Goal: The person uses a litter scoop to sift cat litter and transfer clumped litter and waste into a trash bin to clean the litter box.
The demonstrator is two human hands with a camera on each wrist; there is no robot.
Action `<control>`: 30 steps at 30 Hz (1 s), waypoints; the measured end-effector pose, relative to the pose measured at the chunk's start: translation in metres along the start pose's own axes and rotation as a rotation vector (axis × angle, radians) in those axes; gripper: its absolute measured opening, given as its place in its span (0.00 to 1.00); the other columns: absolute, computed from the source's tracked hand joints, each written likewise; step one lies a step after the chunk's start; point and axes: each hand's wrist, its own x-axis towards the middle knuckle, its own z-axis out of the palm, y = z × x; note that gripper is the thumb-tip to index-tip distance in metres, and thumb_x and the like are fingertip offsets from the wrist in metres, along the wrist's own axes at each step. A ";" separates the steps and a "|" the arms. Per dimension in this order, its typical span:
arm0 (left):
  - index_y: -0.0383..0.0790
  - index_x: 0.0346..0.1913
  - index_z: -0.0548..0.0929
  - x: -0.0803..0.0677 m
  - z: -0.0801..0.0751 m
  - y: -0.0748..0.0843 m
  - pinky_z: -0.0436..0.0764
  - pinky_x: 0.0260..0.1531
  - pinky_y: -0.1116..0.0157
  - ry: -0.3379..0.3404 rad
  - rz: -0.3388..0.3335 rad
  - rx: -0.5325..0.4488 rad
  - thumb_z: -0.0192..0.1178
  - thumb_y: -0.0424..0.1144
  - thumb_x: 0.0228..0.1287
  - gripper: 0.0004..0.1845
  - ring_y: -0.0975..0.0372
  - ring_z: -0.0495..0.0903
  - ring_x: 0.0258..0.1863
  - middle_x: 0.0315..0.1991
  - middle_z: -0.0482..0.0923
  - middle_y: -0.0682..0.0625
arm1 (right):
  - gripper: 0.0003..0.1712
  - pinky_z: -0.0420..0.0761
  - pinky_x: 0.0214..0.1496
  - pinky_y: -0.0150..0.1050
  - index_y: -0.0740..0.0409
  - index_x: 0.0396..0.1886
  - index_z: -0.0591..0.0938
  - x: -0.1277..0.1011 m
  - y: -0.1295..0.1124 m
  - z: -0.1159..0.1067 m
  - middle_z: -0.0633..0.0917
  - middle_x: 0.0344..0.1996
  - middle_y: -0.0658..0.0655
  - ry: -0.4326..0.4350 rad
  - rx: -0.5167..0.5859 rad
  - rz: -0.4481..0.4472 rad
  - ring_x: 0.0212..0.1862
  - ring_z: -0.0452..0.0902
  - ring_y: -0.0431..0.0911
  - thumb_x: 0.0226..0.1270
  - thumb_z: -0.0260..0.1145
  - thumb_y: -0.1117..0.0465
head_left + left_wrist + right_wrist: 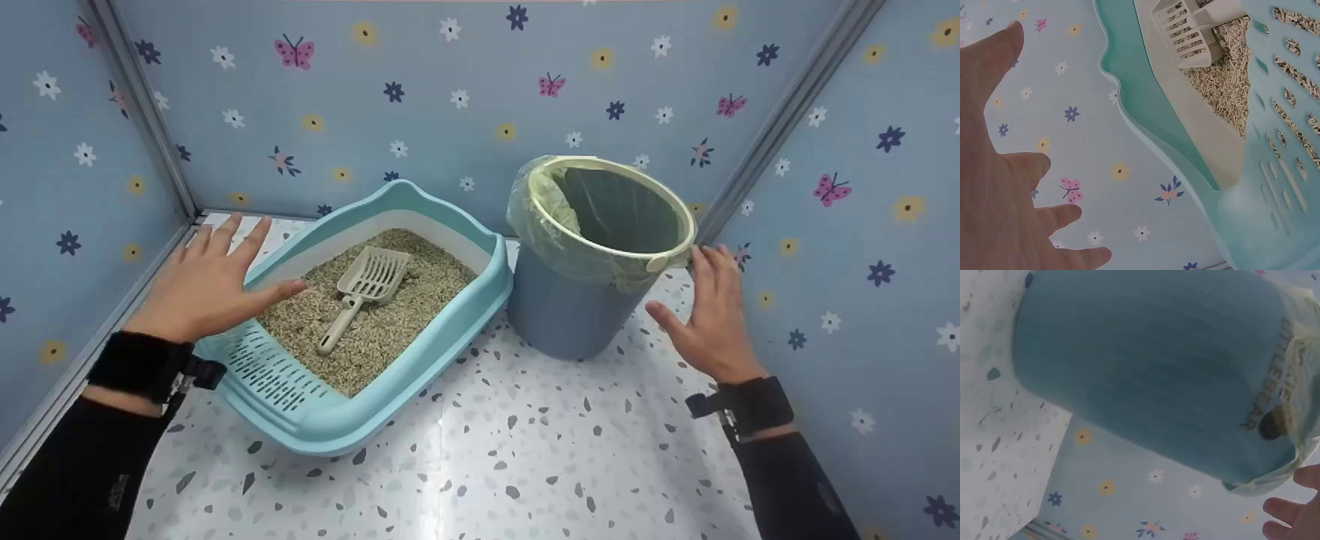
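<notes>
Spread fingers mark my left hand (214, 289), held over the left rim of a light blue litter box (442, 341) and holding nothing. Tan pellet litter (409, 319) covers the box's floor. On that litter lies a beige slotted litter scoop (373, 276), its handle pointing toward me. My right hand (709, 319), fingers extended, is beside the right side of a blue trash bin (566, 315); the fingertips are near its rim, and I cannot tell whether they touch. A pale yellow ring (690, 225) holds a translucent yellowish bag (529, 217) over the bin's mouth.
Flower-patterned panels (427, 105) rise behind and on both sides, joined by grey metal strips (142, 105). The speckled white floor (487, 465) runs in front of the box and bin. Box and bin stand close together.
</notes>
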 end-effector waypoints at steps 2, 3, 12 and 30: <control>0.42 0.92 0.37 0.001 -0.002 0.000 0.36 0.80 0.25 0.010 0.006 -0.013 0.50 0.77 0.79 0.60 0.23 0.37 0.84 0.88 0.36 0.24 | 0.63 0.43 0.88 0.69 0.66 0.88 0.62 0.003 -0.013 0.002 0.61 0.82 0.74 0.107 0.025 -0.053 0.88 0.43 0.66 0.76 0.62 0.22; 0.41 0.92 0.38 0.002 -0.003 0.000 0.38 0.81 0.25 0.016 0.009 -0.020 0.50 0.77 0.80 0.59 0.23 0.40 0.84 0.87 0.38 0.22 | 0.64 0.43 0.88 0.68 0.67 0.86 0.64 0.005 -0.019 0.004 0.63 0.80 0.74 0.158 0.033 -0.081 0.87 0.46 0.66 0.76 0.61 0.20; 0.34 0.89 0.29 0.015 -0.011 -0.008 0.61 0.72 0.22 -0.028 -0.046 -0.057 0.44 0.80 0.79 0.64 0.19 0.58 0.76 0.82 0.48 0.16 | 0.55 0.62 0.85 0.58 0.72 0.80 0.70 0.016 -0.094 0.030 0.72 0.74 0.74 0.326 0.118 -0.276 0.79 0.65 0.65 0.83 0.58 0.25; 0.11 0.83 0.47 0.030 -0.010 -0.025 0.54 0.79 0.27 -0.233 -0.067 -0.125 0.30 0.59 0.94 0.46 0.22 0.52 0.80 0.81 0.49 0.14 | 0.65 0.65 0.84 0.63 0.68 0.89 0.56 -0.002 -0.208 0.158 0.64 0.83 0.71 -0.389 0.346 0.312 0.83 0.63 0.64 0.78 0.58 0.21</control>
